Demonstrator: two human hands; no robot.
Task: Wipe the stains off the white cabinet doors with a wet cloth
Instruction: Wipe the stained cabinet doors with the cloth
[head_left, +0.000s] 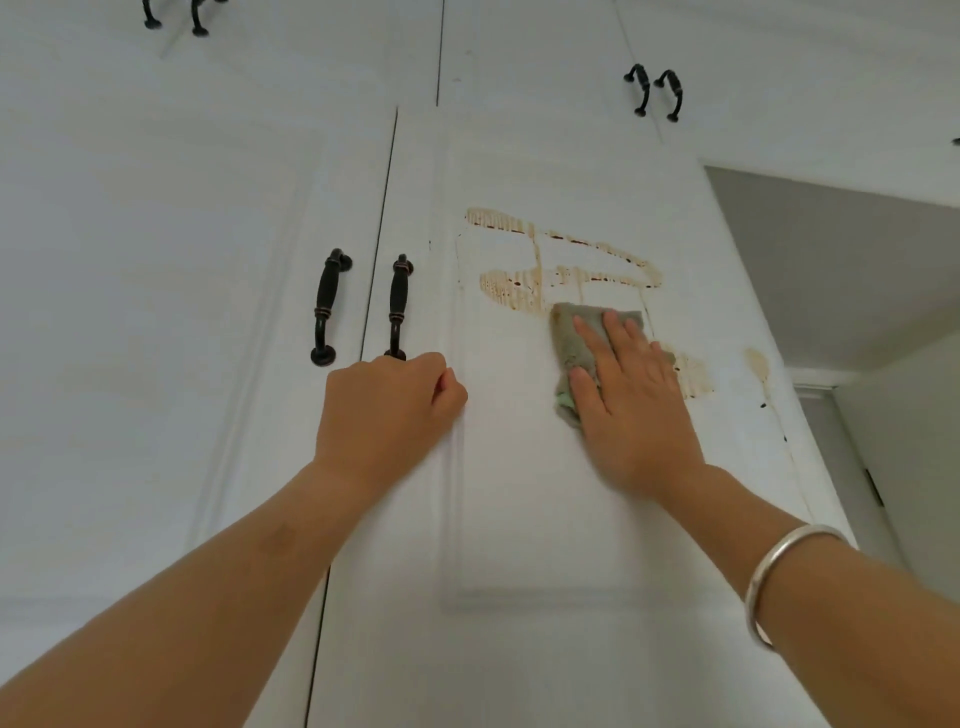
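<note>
A tall white cabinet door carries brown streaky stains across its upper panel, with smaller smears and a drip mark further right. My right hand presses a grey-green cloth flat against the door with straight fingers, just below the main stain. My left hand sits at the lower end of this door's black handle, fingers curled; whether it grips the handle's base is hidden by the hand.
The neighbouring door on the left has its own black handle. Upper cabinets carry black handles above. To the right the cabinet side ends at a grey ceiling and a doorway.
</note>
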